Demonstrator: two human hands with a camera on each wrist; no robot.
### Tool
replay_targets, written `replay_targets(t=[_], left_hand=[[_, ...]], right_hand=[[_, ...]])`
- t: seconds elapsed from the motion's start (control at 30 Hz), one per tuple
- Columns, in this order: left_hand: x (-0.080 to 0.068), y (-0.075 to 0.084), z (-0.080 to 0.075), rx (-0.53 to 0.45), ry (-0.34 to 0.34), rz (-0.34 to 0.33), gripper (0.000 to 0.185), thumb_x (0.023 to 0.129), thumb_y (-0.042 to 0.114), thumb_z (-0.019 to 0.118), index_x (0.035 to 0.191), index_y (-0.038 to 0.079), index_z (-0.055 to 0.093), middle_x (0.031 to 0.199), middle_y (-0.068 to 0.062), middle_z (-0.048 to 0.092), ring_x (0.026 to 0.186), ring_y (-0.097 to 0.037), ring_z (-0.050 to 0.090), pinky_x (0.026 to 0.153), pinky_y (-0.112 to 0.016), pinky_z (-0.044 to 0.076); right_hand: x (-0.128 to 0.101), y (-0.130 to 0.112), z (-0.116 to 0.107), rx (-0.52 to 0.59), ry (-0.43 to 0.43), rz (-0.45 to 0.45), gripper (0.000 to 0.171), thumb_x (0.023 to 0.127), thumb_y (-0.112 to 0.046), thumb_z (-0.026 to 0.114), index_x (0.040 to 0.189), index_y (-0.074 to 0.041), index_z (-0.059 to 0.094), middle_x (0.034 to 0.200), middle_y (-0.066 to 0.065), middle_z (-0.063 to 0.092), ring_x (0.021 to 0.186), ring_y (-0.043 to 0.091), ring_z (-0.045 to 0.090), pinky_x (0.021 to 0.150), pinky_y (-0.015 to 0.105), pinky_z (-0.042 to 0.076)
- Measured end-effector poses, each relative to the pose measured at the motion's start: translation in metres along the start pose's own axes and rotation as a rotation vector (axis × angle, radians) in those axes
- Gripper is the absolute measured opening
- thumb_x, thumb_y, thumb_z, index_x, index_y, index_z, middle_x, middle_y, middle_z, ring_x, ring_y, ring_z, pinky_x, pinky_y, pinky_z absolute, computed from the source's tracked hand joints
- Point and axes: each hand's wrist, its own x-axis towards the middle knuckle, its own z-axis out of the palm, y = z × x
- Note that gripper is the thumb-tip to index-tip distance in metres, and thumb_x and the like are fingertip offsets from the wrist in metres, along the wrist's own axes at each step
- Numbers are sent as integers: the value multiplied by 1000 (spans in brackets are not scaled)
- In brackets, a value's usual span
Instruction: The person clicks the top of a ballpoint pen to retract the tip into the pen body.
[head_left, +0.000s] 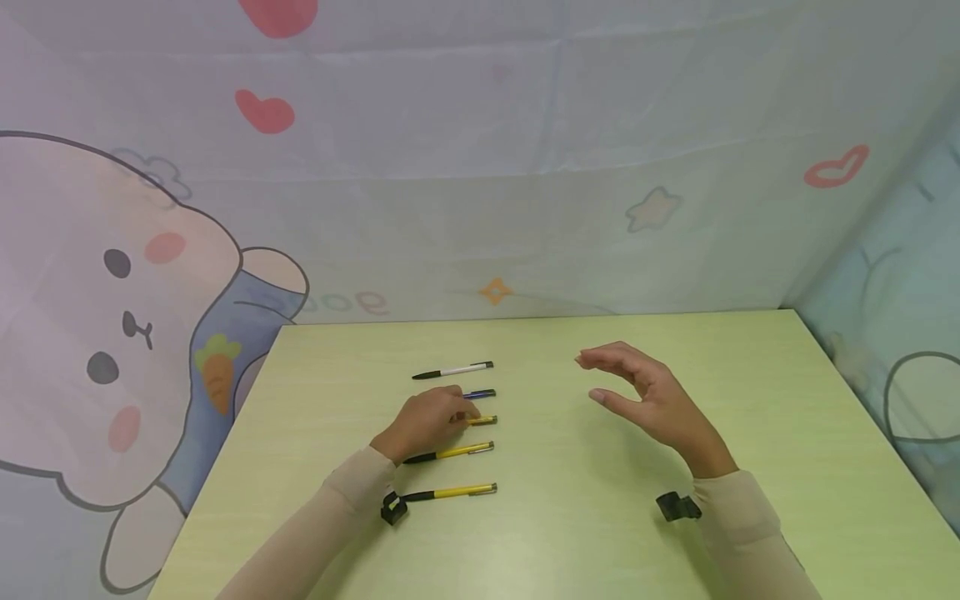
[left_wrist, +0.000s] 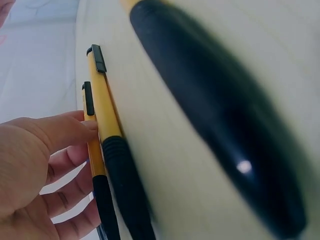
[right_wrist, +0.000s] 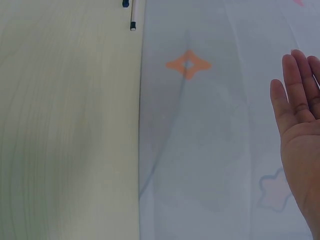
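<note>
And the left hand (head_left: 427, 423) pinches the middle pen (head_left: 482, 421) of five, well in from the counter's (head_left: 585, 542) left edge, seemingly aligning it, the right hand (head_left: 660, 406) hovering open and empty; next calls for a gentle release.

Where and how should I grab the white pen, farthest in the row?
Probably pinch the white pen mid-barrel, coming down from above and the right: it lies flat and slim, its clip end toward the free right hand, while the left hand occupies the near side.
</note>
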Motion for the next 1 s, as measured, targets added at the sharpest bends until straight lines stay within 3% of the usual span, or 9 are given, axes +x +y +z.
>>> replay_targets(t=[0.33, 0.53, 0.8, 1.0], left_hand=[[1, -2, 4, 56, -15, -26, 18, 98, 14, 65, 110, 21, 75, 103, 7, 65, 86, -8, 62, 67, -28, 53], [3, 3, -2, 26, -33, -62, 15, 100, 16, 64, 111, 17, 73, 105, 4, 67, 90, -12, 64, 75, -33, 56], [7, 10, -18, -155, 18, -84, 16, 97, 8, 66, 113, 12, 71, 109, 0, 70, 95, -13, 66, 83, -33, 57], [9, 12, -29, -404, 31, -111, 18, 99, 8, 65, 116, 10, 69, 114, -2, 70, 94, -16, 67, 76, -28, 57]], right_hand=[[-3, 14, -2, 5, 13, -2, 50, 86, 20, 66, 133, 5, 58, 129, 16, 61, 122, 18, 61, 106, 24, 48], [-6, 26, -3, 3, 15, -3, 52, 85, 20, 67, 134, 3, 58, 129, 15, 62, 122, 18, 61, 106, 24, 48], [-5, 27, -4, 1, 17, -5, 51, 85, 20, 68, 133, 3, 59, 129, 15, 62, 122, 19, 61, 106, 27, 48], [-4, 22, -5, 6, 4, 34, 50, 89, 14, 68, 136, -2, 58, 131, 13, 61, 123, 20, 60, 108, 27, 47]])
